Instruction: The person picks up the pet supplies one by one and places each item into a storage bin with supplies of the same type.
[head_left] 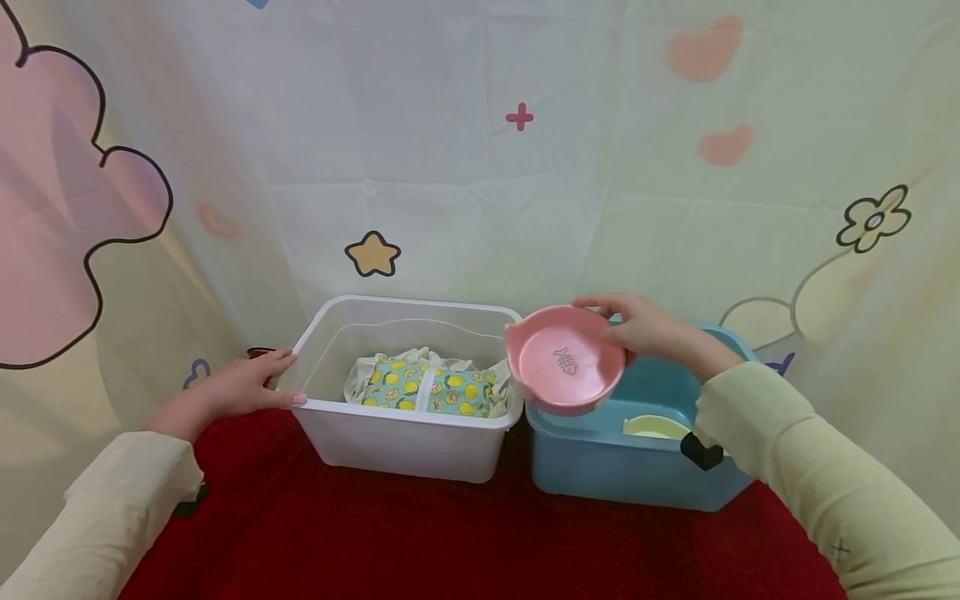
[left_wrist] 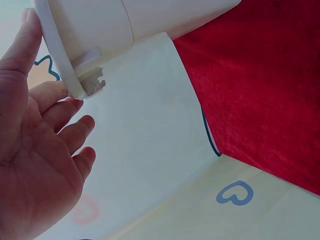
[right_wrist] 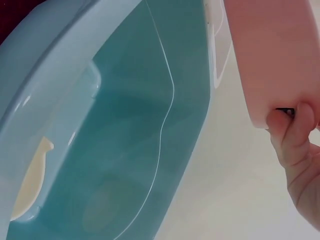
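Note:
My right hand [head_left: 633, 323] holds a pink bowl [head_left: 562, 354] by its right side, tilted so its inside shows. The bowl has small pointed ears on its rim and a grey fishbone drawing inside. It overlaps the neighbouring rims of the white bin [head_left: 401, 437] and the blue bin [head_left: 622, 475] in the head view. In the right wrist view the bowl's outer wall [right_wrist: 275, 55] is above my fingertips. My left hand [head_left: 232, 387] holds the white bin's left front corner, thumb along the front rim and fingers at the side rim.
In the white bin lies a lemon-print cloth bundle [head_left: 457, 390] with a white band and pale ruffles. A pale yellow dish [head_left: 654, 427] sits inside the blue bin. Both bins stand on a red cloth [head_left: 420, 542], before a patterned curtain [head_left: 450, 150].

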